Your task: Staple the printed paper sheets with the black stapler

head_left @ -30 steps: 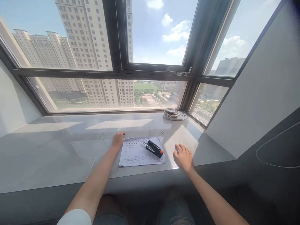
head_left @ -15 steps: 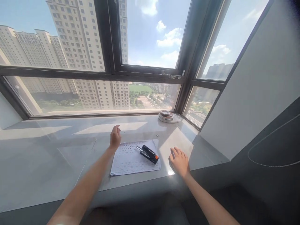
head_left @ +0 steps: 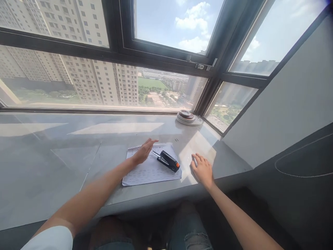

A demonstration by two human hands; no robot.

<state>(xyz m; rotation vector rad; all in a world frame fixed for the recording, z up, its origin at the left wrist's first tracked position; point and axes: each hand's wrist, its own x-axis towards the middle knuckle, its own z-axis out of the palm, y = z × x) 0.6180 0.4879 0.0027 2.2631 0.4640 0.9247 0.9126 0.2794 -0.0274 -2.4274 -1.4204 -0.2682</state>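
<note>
A printed sheet of paper (head_left: 152,170) lies on the grey stone sill (head_left: 65,156) near its front edge. On the sheet's right half rests a black stapler (head_left: 168,160) with an orange end, opened out flat. My left hand (head_left: 143,152) hovers over the sheet's upper left part, fingers stretched out toward the stapler, holding nothing. My right hand (head_left: 202,170) lies flat on the sill just right of the paper, fingers spread, with nothing in it.
A stack of round plates or coasters (head_left: 188,117) sits in the sill's far right corner by the dark window frame (head_left: 208,86). A small dark speck (head_left: 176,140) lies beyond the paper. A grey wall (head_left: 286,104) rises at the right. My knees (head_left: 189,229) are below the sill.
My left hand left the paper's upper left corner, lifted, and swung right over the sheet toward the stapler. My right hand stayed flat on the sill. The view tilted downward.
</note>
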